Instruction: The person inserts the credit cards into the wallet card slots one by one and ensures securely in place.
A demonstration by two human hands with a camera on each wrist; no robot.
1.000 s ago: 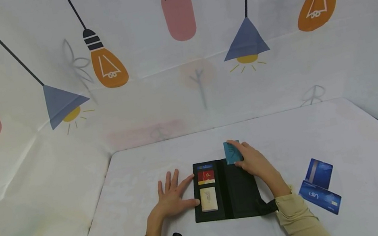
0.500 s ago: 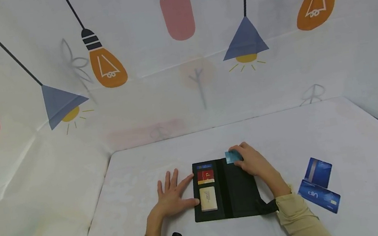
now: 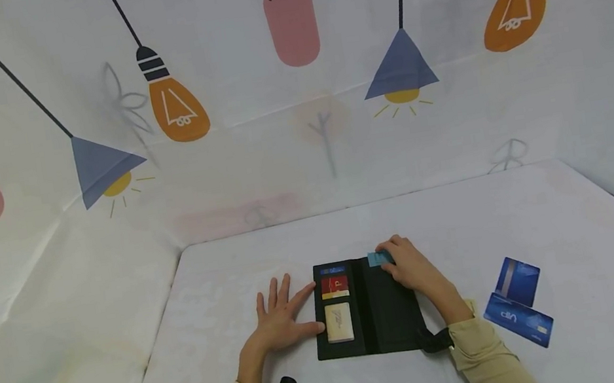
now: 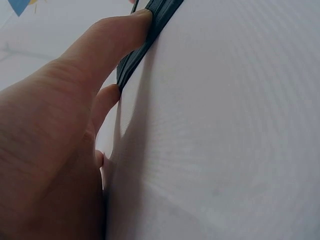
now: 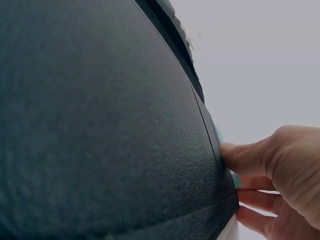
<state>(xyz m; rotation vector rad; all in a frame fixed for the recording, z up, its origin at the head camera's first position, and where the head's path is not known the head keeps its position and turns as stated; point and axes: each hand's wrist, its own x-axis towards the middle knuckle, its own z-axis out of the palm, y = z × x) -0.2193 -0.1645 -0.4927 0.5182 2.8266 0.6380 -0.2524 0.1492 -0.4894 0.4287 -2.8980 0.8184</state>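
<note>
A black wallet [image 3: 397,310] lies unfolded on the white table. Its left panel shows a blue card [image 3: 333,270], a red card [image 3: 334,286] and a cream-gold card [image 3: 338,323] in slots. At the top of the right panel a teal card [image 3: 376,259] pokes out, most of it hidden inside. My right hand [image 3: 413,267] pinches this card between thumb and fingers; in the right wrist view the thumb touches the wallet's edge. With fingers spread, my left hand [image 3: 279,325] rests on the table, thumb and index fingertips against the wallet's left edge.
Two blue cards, one face down [image 3: 518,282] and one marked VIP [image 3: 519,320], overlap on the table right of the wallet. White cloth [image 3: 256,172] printed with lamps and bulbs rises behind the table and at its sides.
My right hand has pushed the teal card down into the wallet's right panel, so only a short strip shows. My left hand has stayed in place.
</note>
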